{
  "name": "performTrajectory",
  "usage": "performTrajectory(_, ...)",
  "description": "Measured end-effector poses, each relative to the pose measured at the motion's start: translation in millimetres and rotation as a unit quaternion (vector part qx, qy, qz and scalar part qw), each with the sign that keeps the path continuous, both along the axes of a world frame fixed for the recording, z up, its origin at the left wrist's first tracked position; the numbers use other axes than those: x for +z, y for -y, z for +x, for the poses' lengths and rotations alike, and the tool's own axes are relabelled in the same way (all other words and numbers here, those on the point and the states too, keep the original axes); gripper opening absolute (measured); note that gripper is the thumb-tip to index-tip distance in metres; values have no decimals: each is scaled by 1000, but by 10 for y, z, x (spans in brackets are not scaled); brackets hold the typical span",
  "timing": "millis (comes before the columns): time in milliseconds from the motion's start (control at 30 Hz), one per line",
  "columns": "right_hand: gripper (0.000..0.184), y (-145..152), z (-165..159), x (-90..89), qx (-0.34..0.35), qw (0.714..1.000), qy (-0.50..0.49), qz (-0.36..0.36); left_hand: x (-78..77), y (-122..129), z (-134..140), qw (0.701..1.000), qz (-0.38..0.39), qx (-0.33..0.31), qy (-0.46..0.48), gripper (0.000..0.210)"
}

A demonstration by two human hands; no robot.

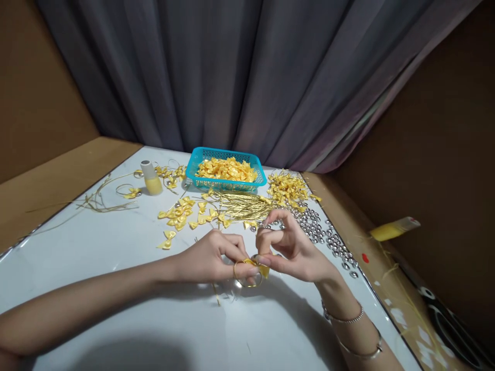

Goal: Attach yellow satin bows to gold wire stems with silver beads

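Both hands meet above the white tabletop, pinching a small yellow ribbon bow (264, 271) with a looped gold cord (247, 285). My left hand (220, 257) is closed, its thumb and index finger on the cord and the bow's left side. At the bow's right side, my right hand (294, 247) pinches with thumb and index finger, its other fingers curled up. Fingertips hide the bow's middle. Just beyond the hands lie loose yellow bows (178, 214), a bundle of gold cords (243, 206) and many silver bell-like pieces (309, 224).
A blue basket (193, 159) full of yellow bows stands at the back. To its right sits a pile of bows with cords (288, 188). A small yellow bottle (152, 179) stands at back left, near loose cords (100, 201). Black-handled scissors (444, 319) lie at far right.
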State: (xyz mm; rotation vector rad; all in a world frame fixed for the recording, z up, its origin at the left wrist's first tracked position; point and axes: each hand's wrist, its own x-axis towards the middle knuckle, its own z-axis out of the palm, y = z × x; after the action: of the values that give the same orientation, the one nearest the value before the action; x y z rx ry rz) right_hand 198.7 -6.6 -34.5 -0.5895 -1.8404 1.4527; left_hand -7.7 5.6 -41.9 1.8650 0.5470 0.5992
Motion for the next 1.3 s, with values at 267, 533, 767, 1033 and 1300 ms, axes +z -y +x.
performTrajectory(267, 21, -45, 38, 85, -23, 981, 124, 147, -21, -5, 5, 1000, -5, -4, -1, 15)
performTrajectory(533, 28, 25, -11, 134, -11, 905, 271, 327, -21, -3, 22, 1000, -17, -7, -17, 14)
performTrajectory(767, 31, -51, -5, 87, 39, 944, 184, 271, -61, -3, 38, 999, -41, -17, -3, 15)
performTrajectory(1033, 35, -121, 56, 42, -21, 968, 113, 222, -30, 4, 28, 999, -41, 10, 8, 14)
performTrajectory(1300, 37, -85, -14, 17, -10, 975, 113, 193, -4, 23, 16, 1000, -1, 13, 9, 13)
